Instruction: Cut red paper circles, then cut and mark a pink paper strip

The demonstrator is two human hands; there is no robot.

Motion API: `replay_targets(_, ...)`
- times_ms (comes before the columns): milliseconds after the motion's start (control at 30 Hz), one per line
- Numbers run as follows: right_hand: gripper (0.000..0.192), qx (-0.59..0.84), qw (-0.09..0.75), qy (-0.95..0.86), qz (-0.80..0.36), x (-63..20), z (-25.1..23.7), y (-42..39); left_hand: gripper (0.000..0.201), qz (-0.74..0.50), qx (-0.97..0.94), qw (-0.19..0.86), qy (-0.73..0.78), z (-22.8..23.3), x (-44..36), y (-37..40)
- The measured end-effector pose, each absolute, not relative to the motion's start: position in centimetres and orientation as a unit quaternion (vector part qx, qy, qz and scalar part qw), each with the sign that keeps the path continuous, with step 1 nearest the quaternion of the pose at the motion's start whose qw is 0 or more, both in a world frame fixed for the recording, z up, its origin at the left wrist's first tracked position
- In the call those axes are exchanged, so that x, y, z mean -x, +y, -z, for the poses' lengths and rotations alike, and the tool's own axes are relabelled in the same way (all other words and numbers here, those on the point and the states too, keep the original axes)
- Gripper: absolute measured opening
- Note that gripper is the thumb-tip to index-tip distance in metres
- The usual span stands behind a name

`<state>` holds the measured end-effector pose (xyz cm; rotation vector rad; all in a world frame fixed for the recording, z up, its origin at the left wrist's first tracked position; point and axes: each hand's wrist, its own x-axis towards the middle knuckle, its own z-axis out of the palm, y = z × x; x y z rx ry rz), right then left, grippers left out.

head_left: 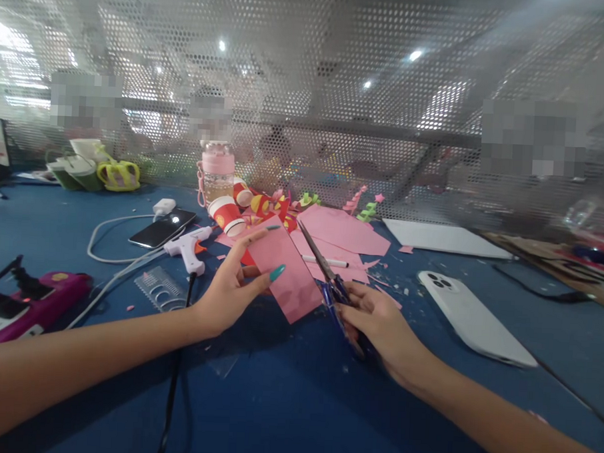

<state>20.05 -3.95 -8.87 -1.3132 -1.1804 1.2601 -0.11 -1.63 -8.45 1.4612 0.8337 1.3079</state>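
Note:
My left hand (234, 287) holds a pink paper sheet (287, 272) by its left edge, fingers spread along it, above the blue table (284, 399). My right hand (378, 323) grips blue-handled scissors (330, 278). Their blades are open and point up and away along the sheet's right edge. More pink paper sheets (342, 231) lie flat on the table just behind, with a white pen (325, 261) on them.
A white phone (473, 317) lies face down at right. At left are a white glue gun (188, 247), a clear ruler (162, 288), a black phone (162, 228) on a cable, a purple device (33, 305). Paper cups (227, 213), a pink bottle (217, 173) and mesh wall (308, 86) stand behind.

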Motion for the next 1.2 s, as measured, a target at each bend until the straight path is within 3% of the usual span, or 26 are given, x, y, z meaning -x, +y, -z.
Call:
replay_targets(400,0.032,0.523,0.465,-0.486,-0.523,-20.1,8.9,-4.0,0.062,-0.546,-0.602,0.488,0.317,8.6,0.3,-1.5)
replay_targets(700,0.052,0.489,0.519,-0.501,-0.491,-21.3,8.0,-2.9,0.064,-0.576,-0.574,0.484,0.324,7.0,0.1,-1.8)
replay_targets(933,0.045,0.393,0.439,-0.539,-0.602,-21.1,8.5,-3.5,0.066,-0.581,-0.583,0.494,0.279,5.5,0.1,-3.1)
replay_targets(1200,0.040,0.323,0.396,-0.641,-0.573,-21.4,8.1,-5.4,0.063,-0.590,-0.522,0.535,0.306,4.6,-0.3,-4.0)
